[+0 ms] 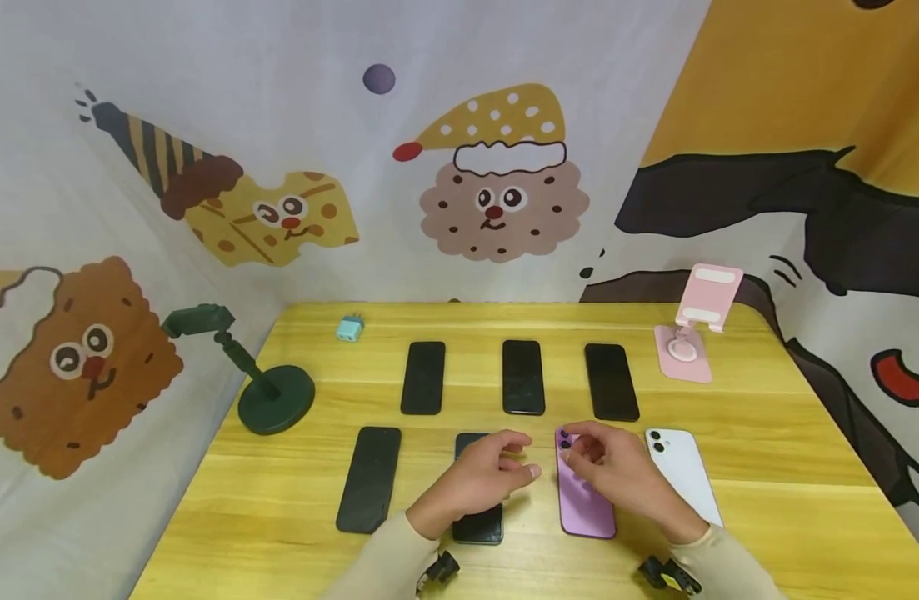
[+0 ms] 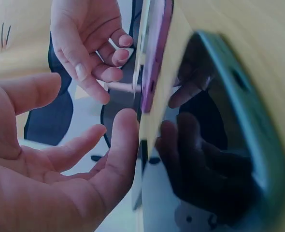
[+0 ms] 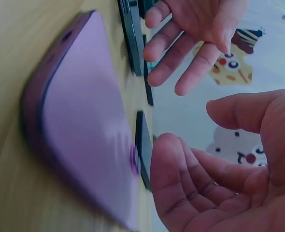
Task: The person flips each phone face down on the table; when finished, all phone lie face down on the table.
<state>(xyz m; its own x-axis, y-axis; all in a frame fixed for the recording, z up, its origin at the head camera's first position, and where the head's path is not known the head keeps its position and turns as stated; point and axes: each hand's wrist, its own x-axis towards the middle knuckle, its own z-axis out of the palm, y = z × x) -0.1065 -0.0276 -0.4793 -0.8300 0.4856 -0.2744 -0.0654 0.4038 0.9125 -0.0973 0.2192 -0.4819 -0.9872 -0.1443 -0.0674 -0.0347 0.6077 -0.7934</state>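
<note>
My left hand point(image 1: 489, 477) hovers over a dark phone point(image 1: 478, 528), its fingers loosely bent and holding nothing. In the left wrist view that phone has a green edge point(image 2: 246, 101), and its glossy screen mirrors the hand. Above a purple phone point(image 1: 586, 506), lying back side up, is my right hand point(image 1: 616, 467), covering part of its camera end in the head view. Its fingers are relaxed with a gap between thumb and fingertips. The right wrist view shows the purple phone point(image 3: 84, 111) flat on the table, apart from the fingers. Right of it lies a white phone point(image 1: 684, 467), partly behind the wrist.
A black phone point(image 1: 369, 479) lies at the left. Behind are three more dark phones point(image 1: 424, 377), point(image 1: 522, 377), point(image 1: 611, 381) in a row. A green stand point(image 1: 277, 400) is at the left edge, a pink stand point(image 1: 695, 358) back right, a light-blue charger plug point(image 1: 350, 327) back left.
</note>
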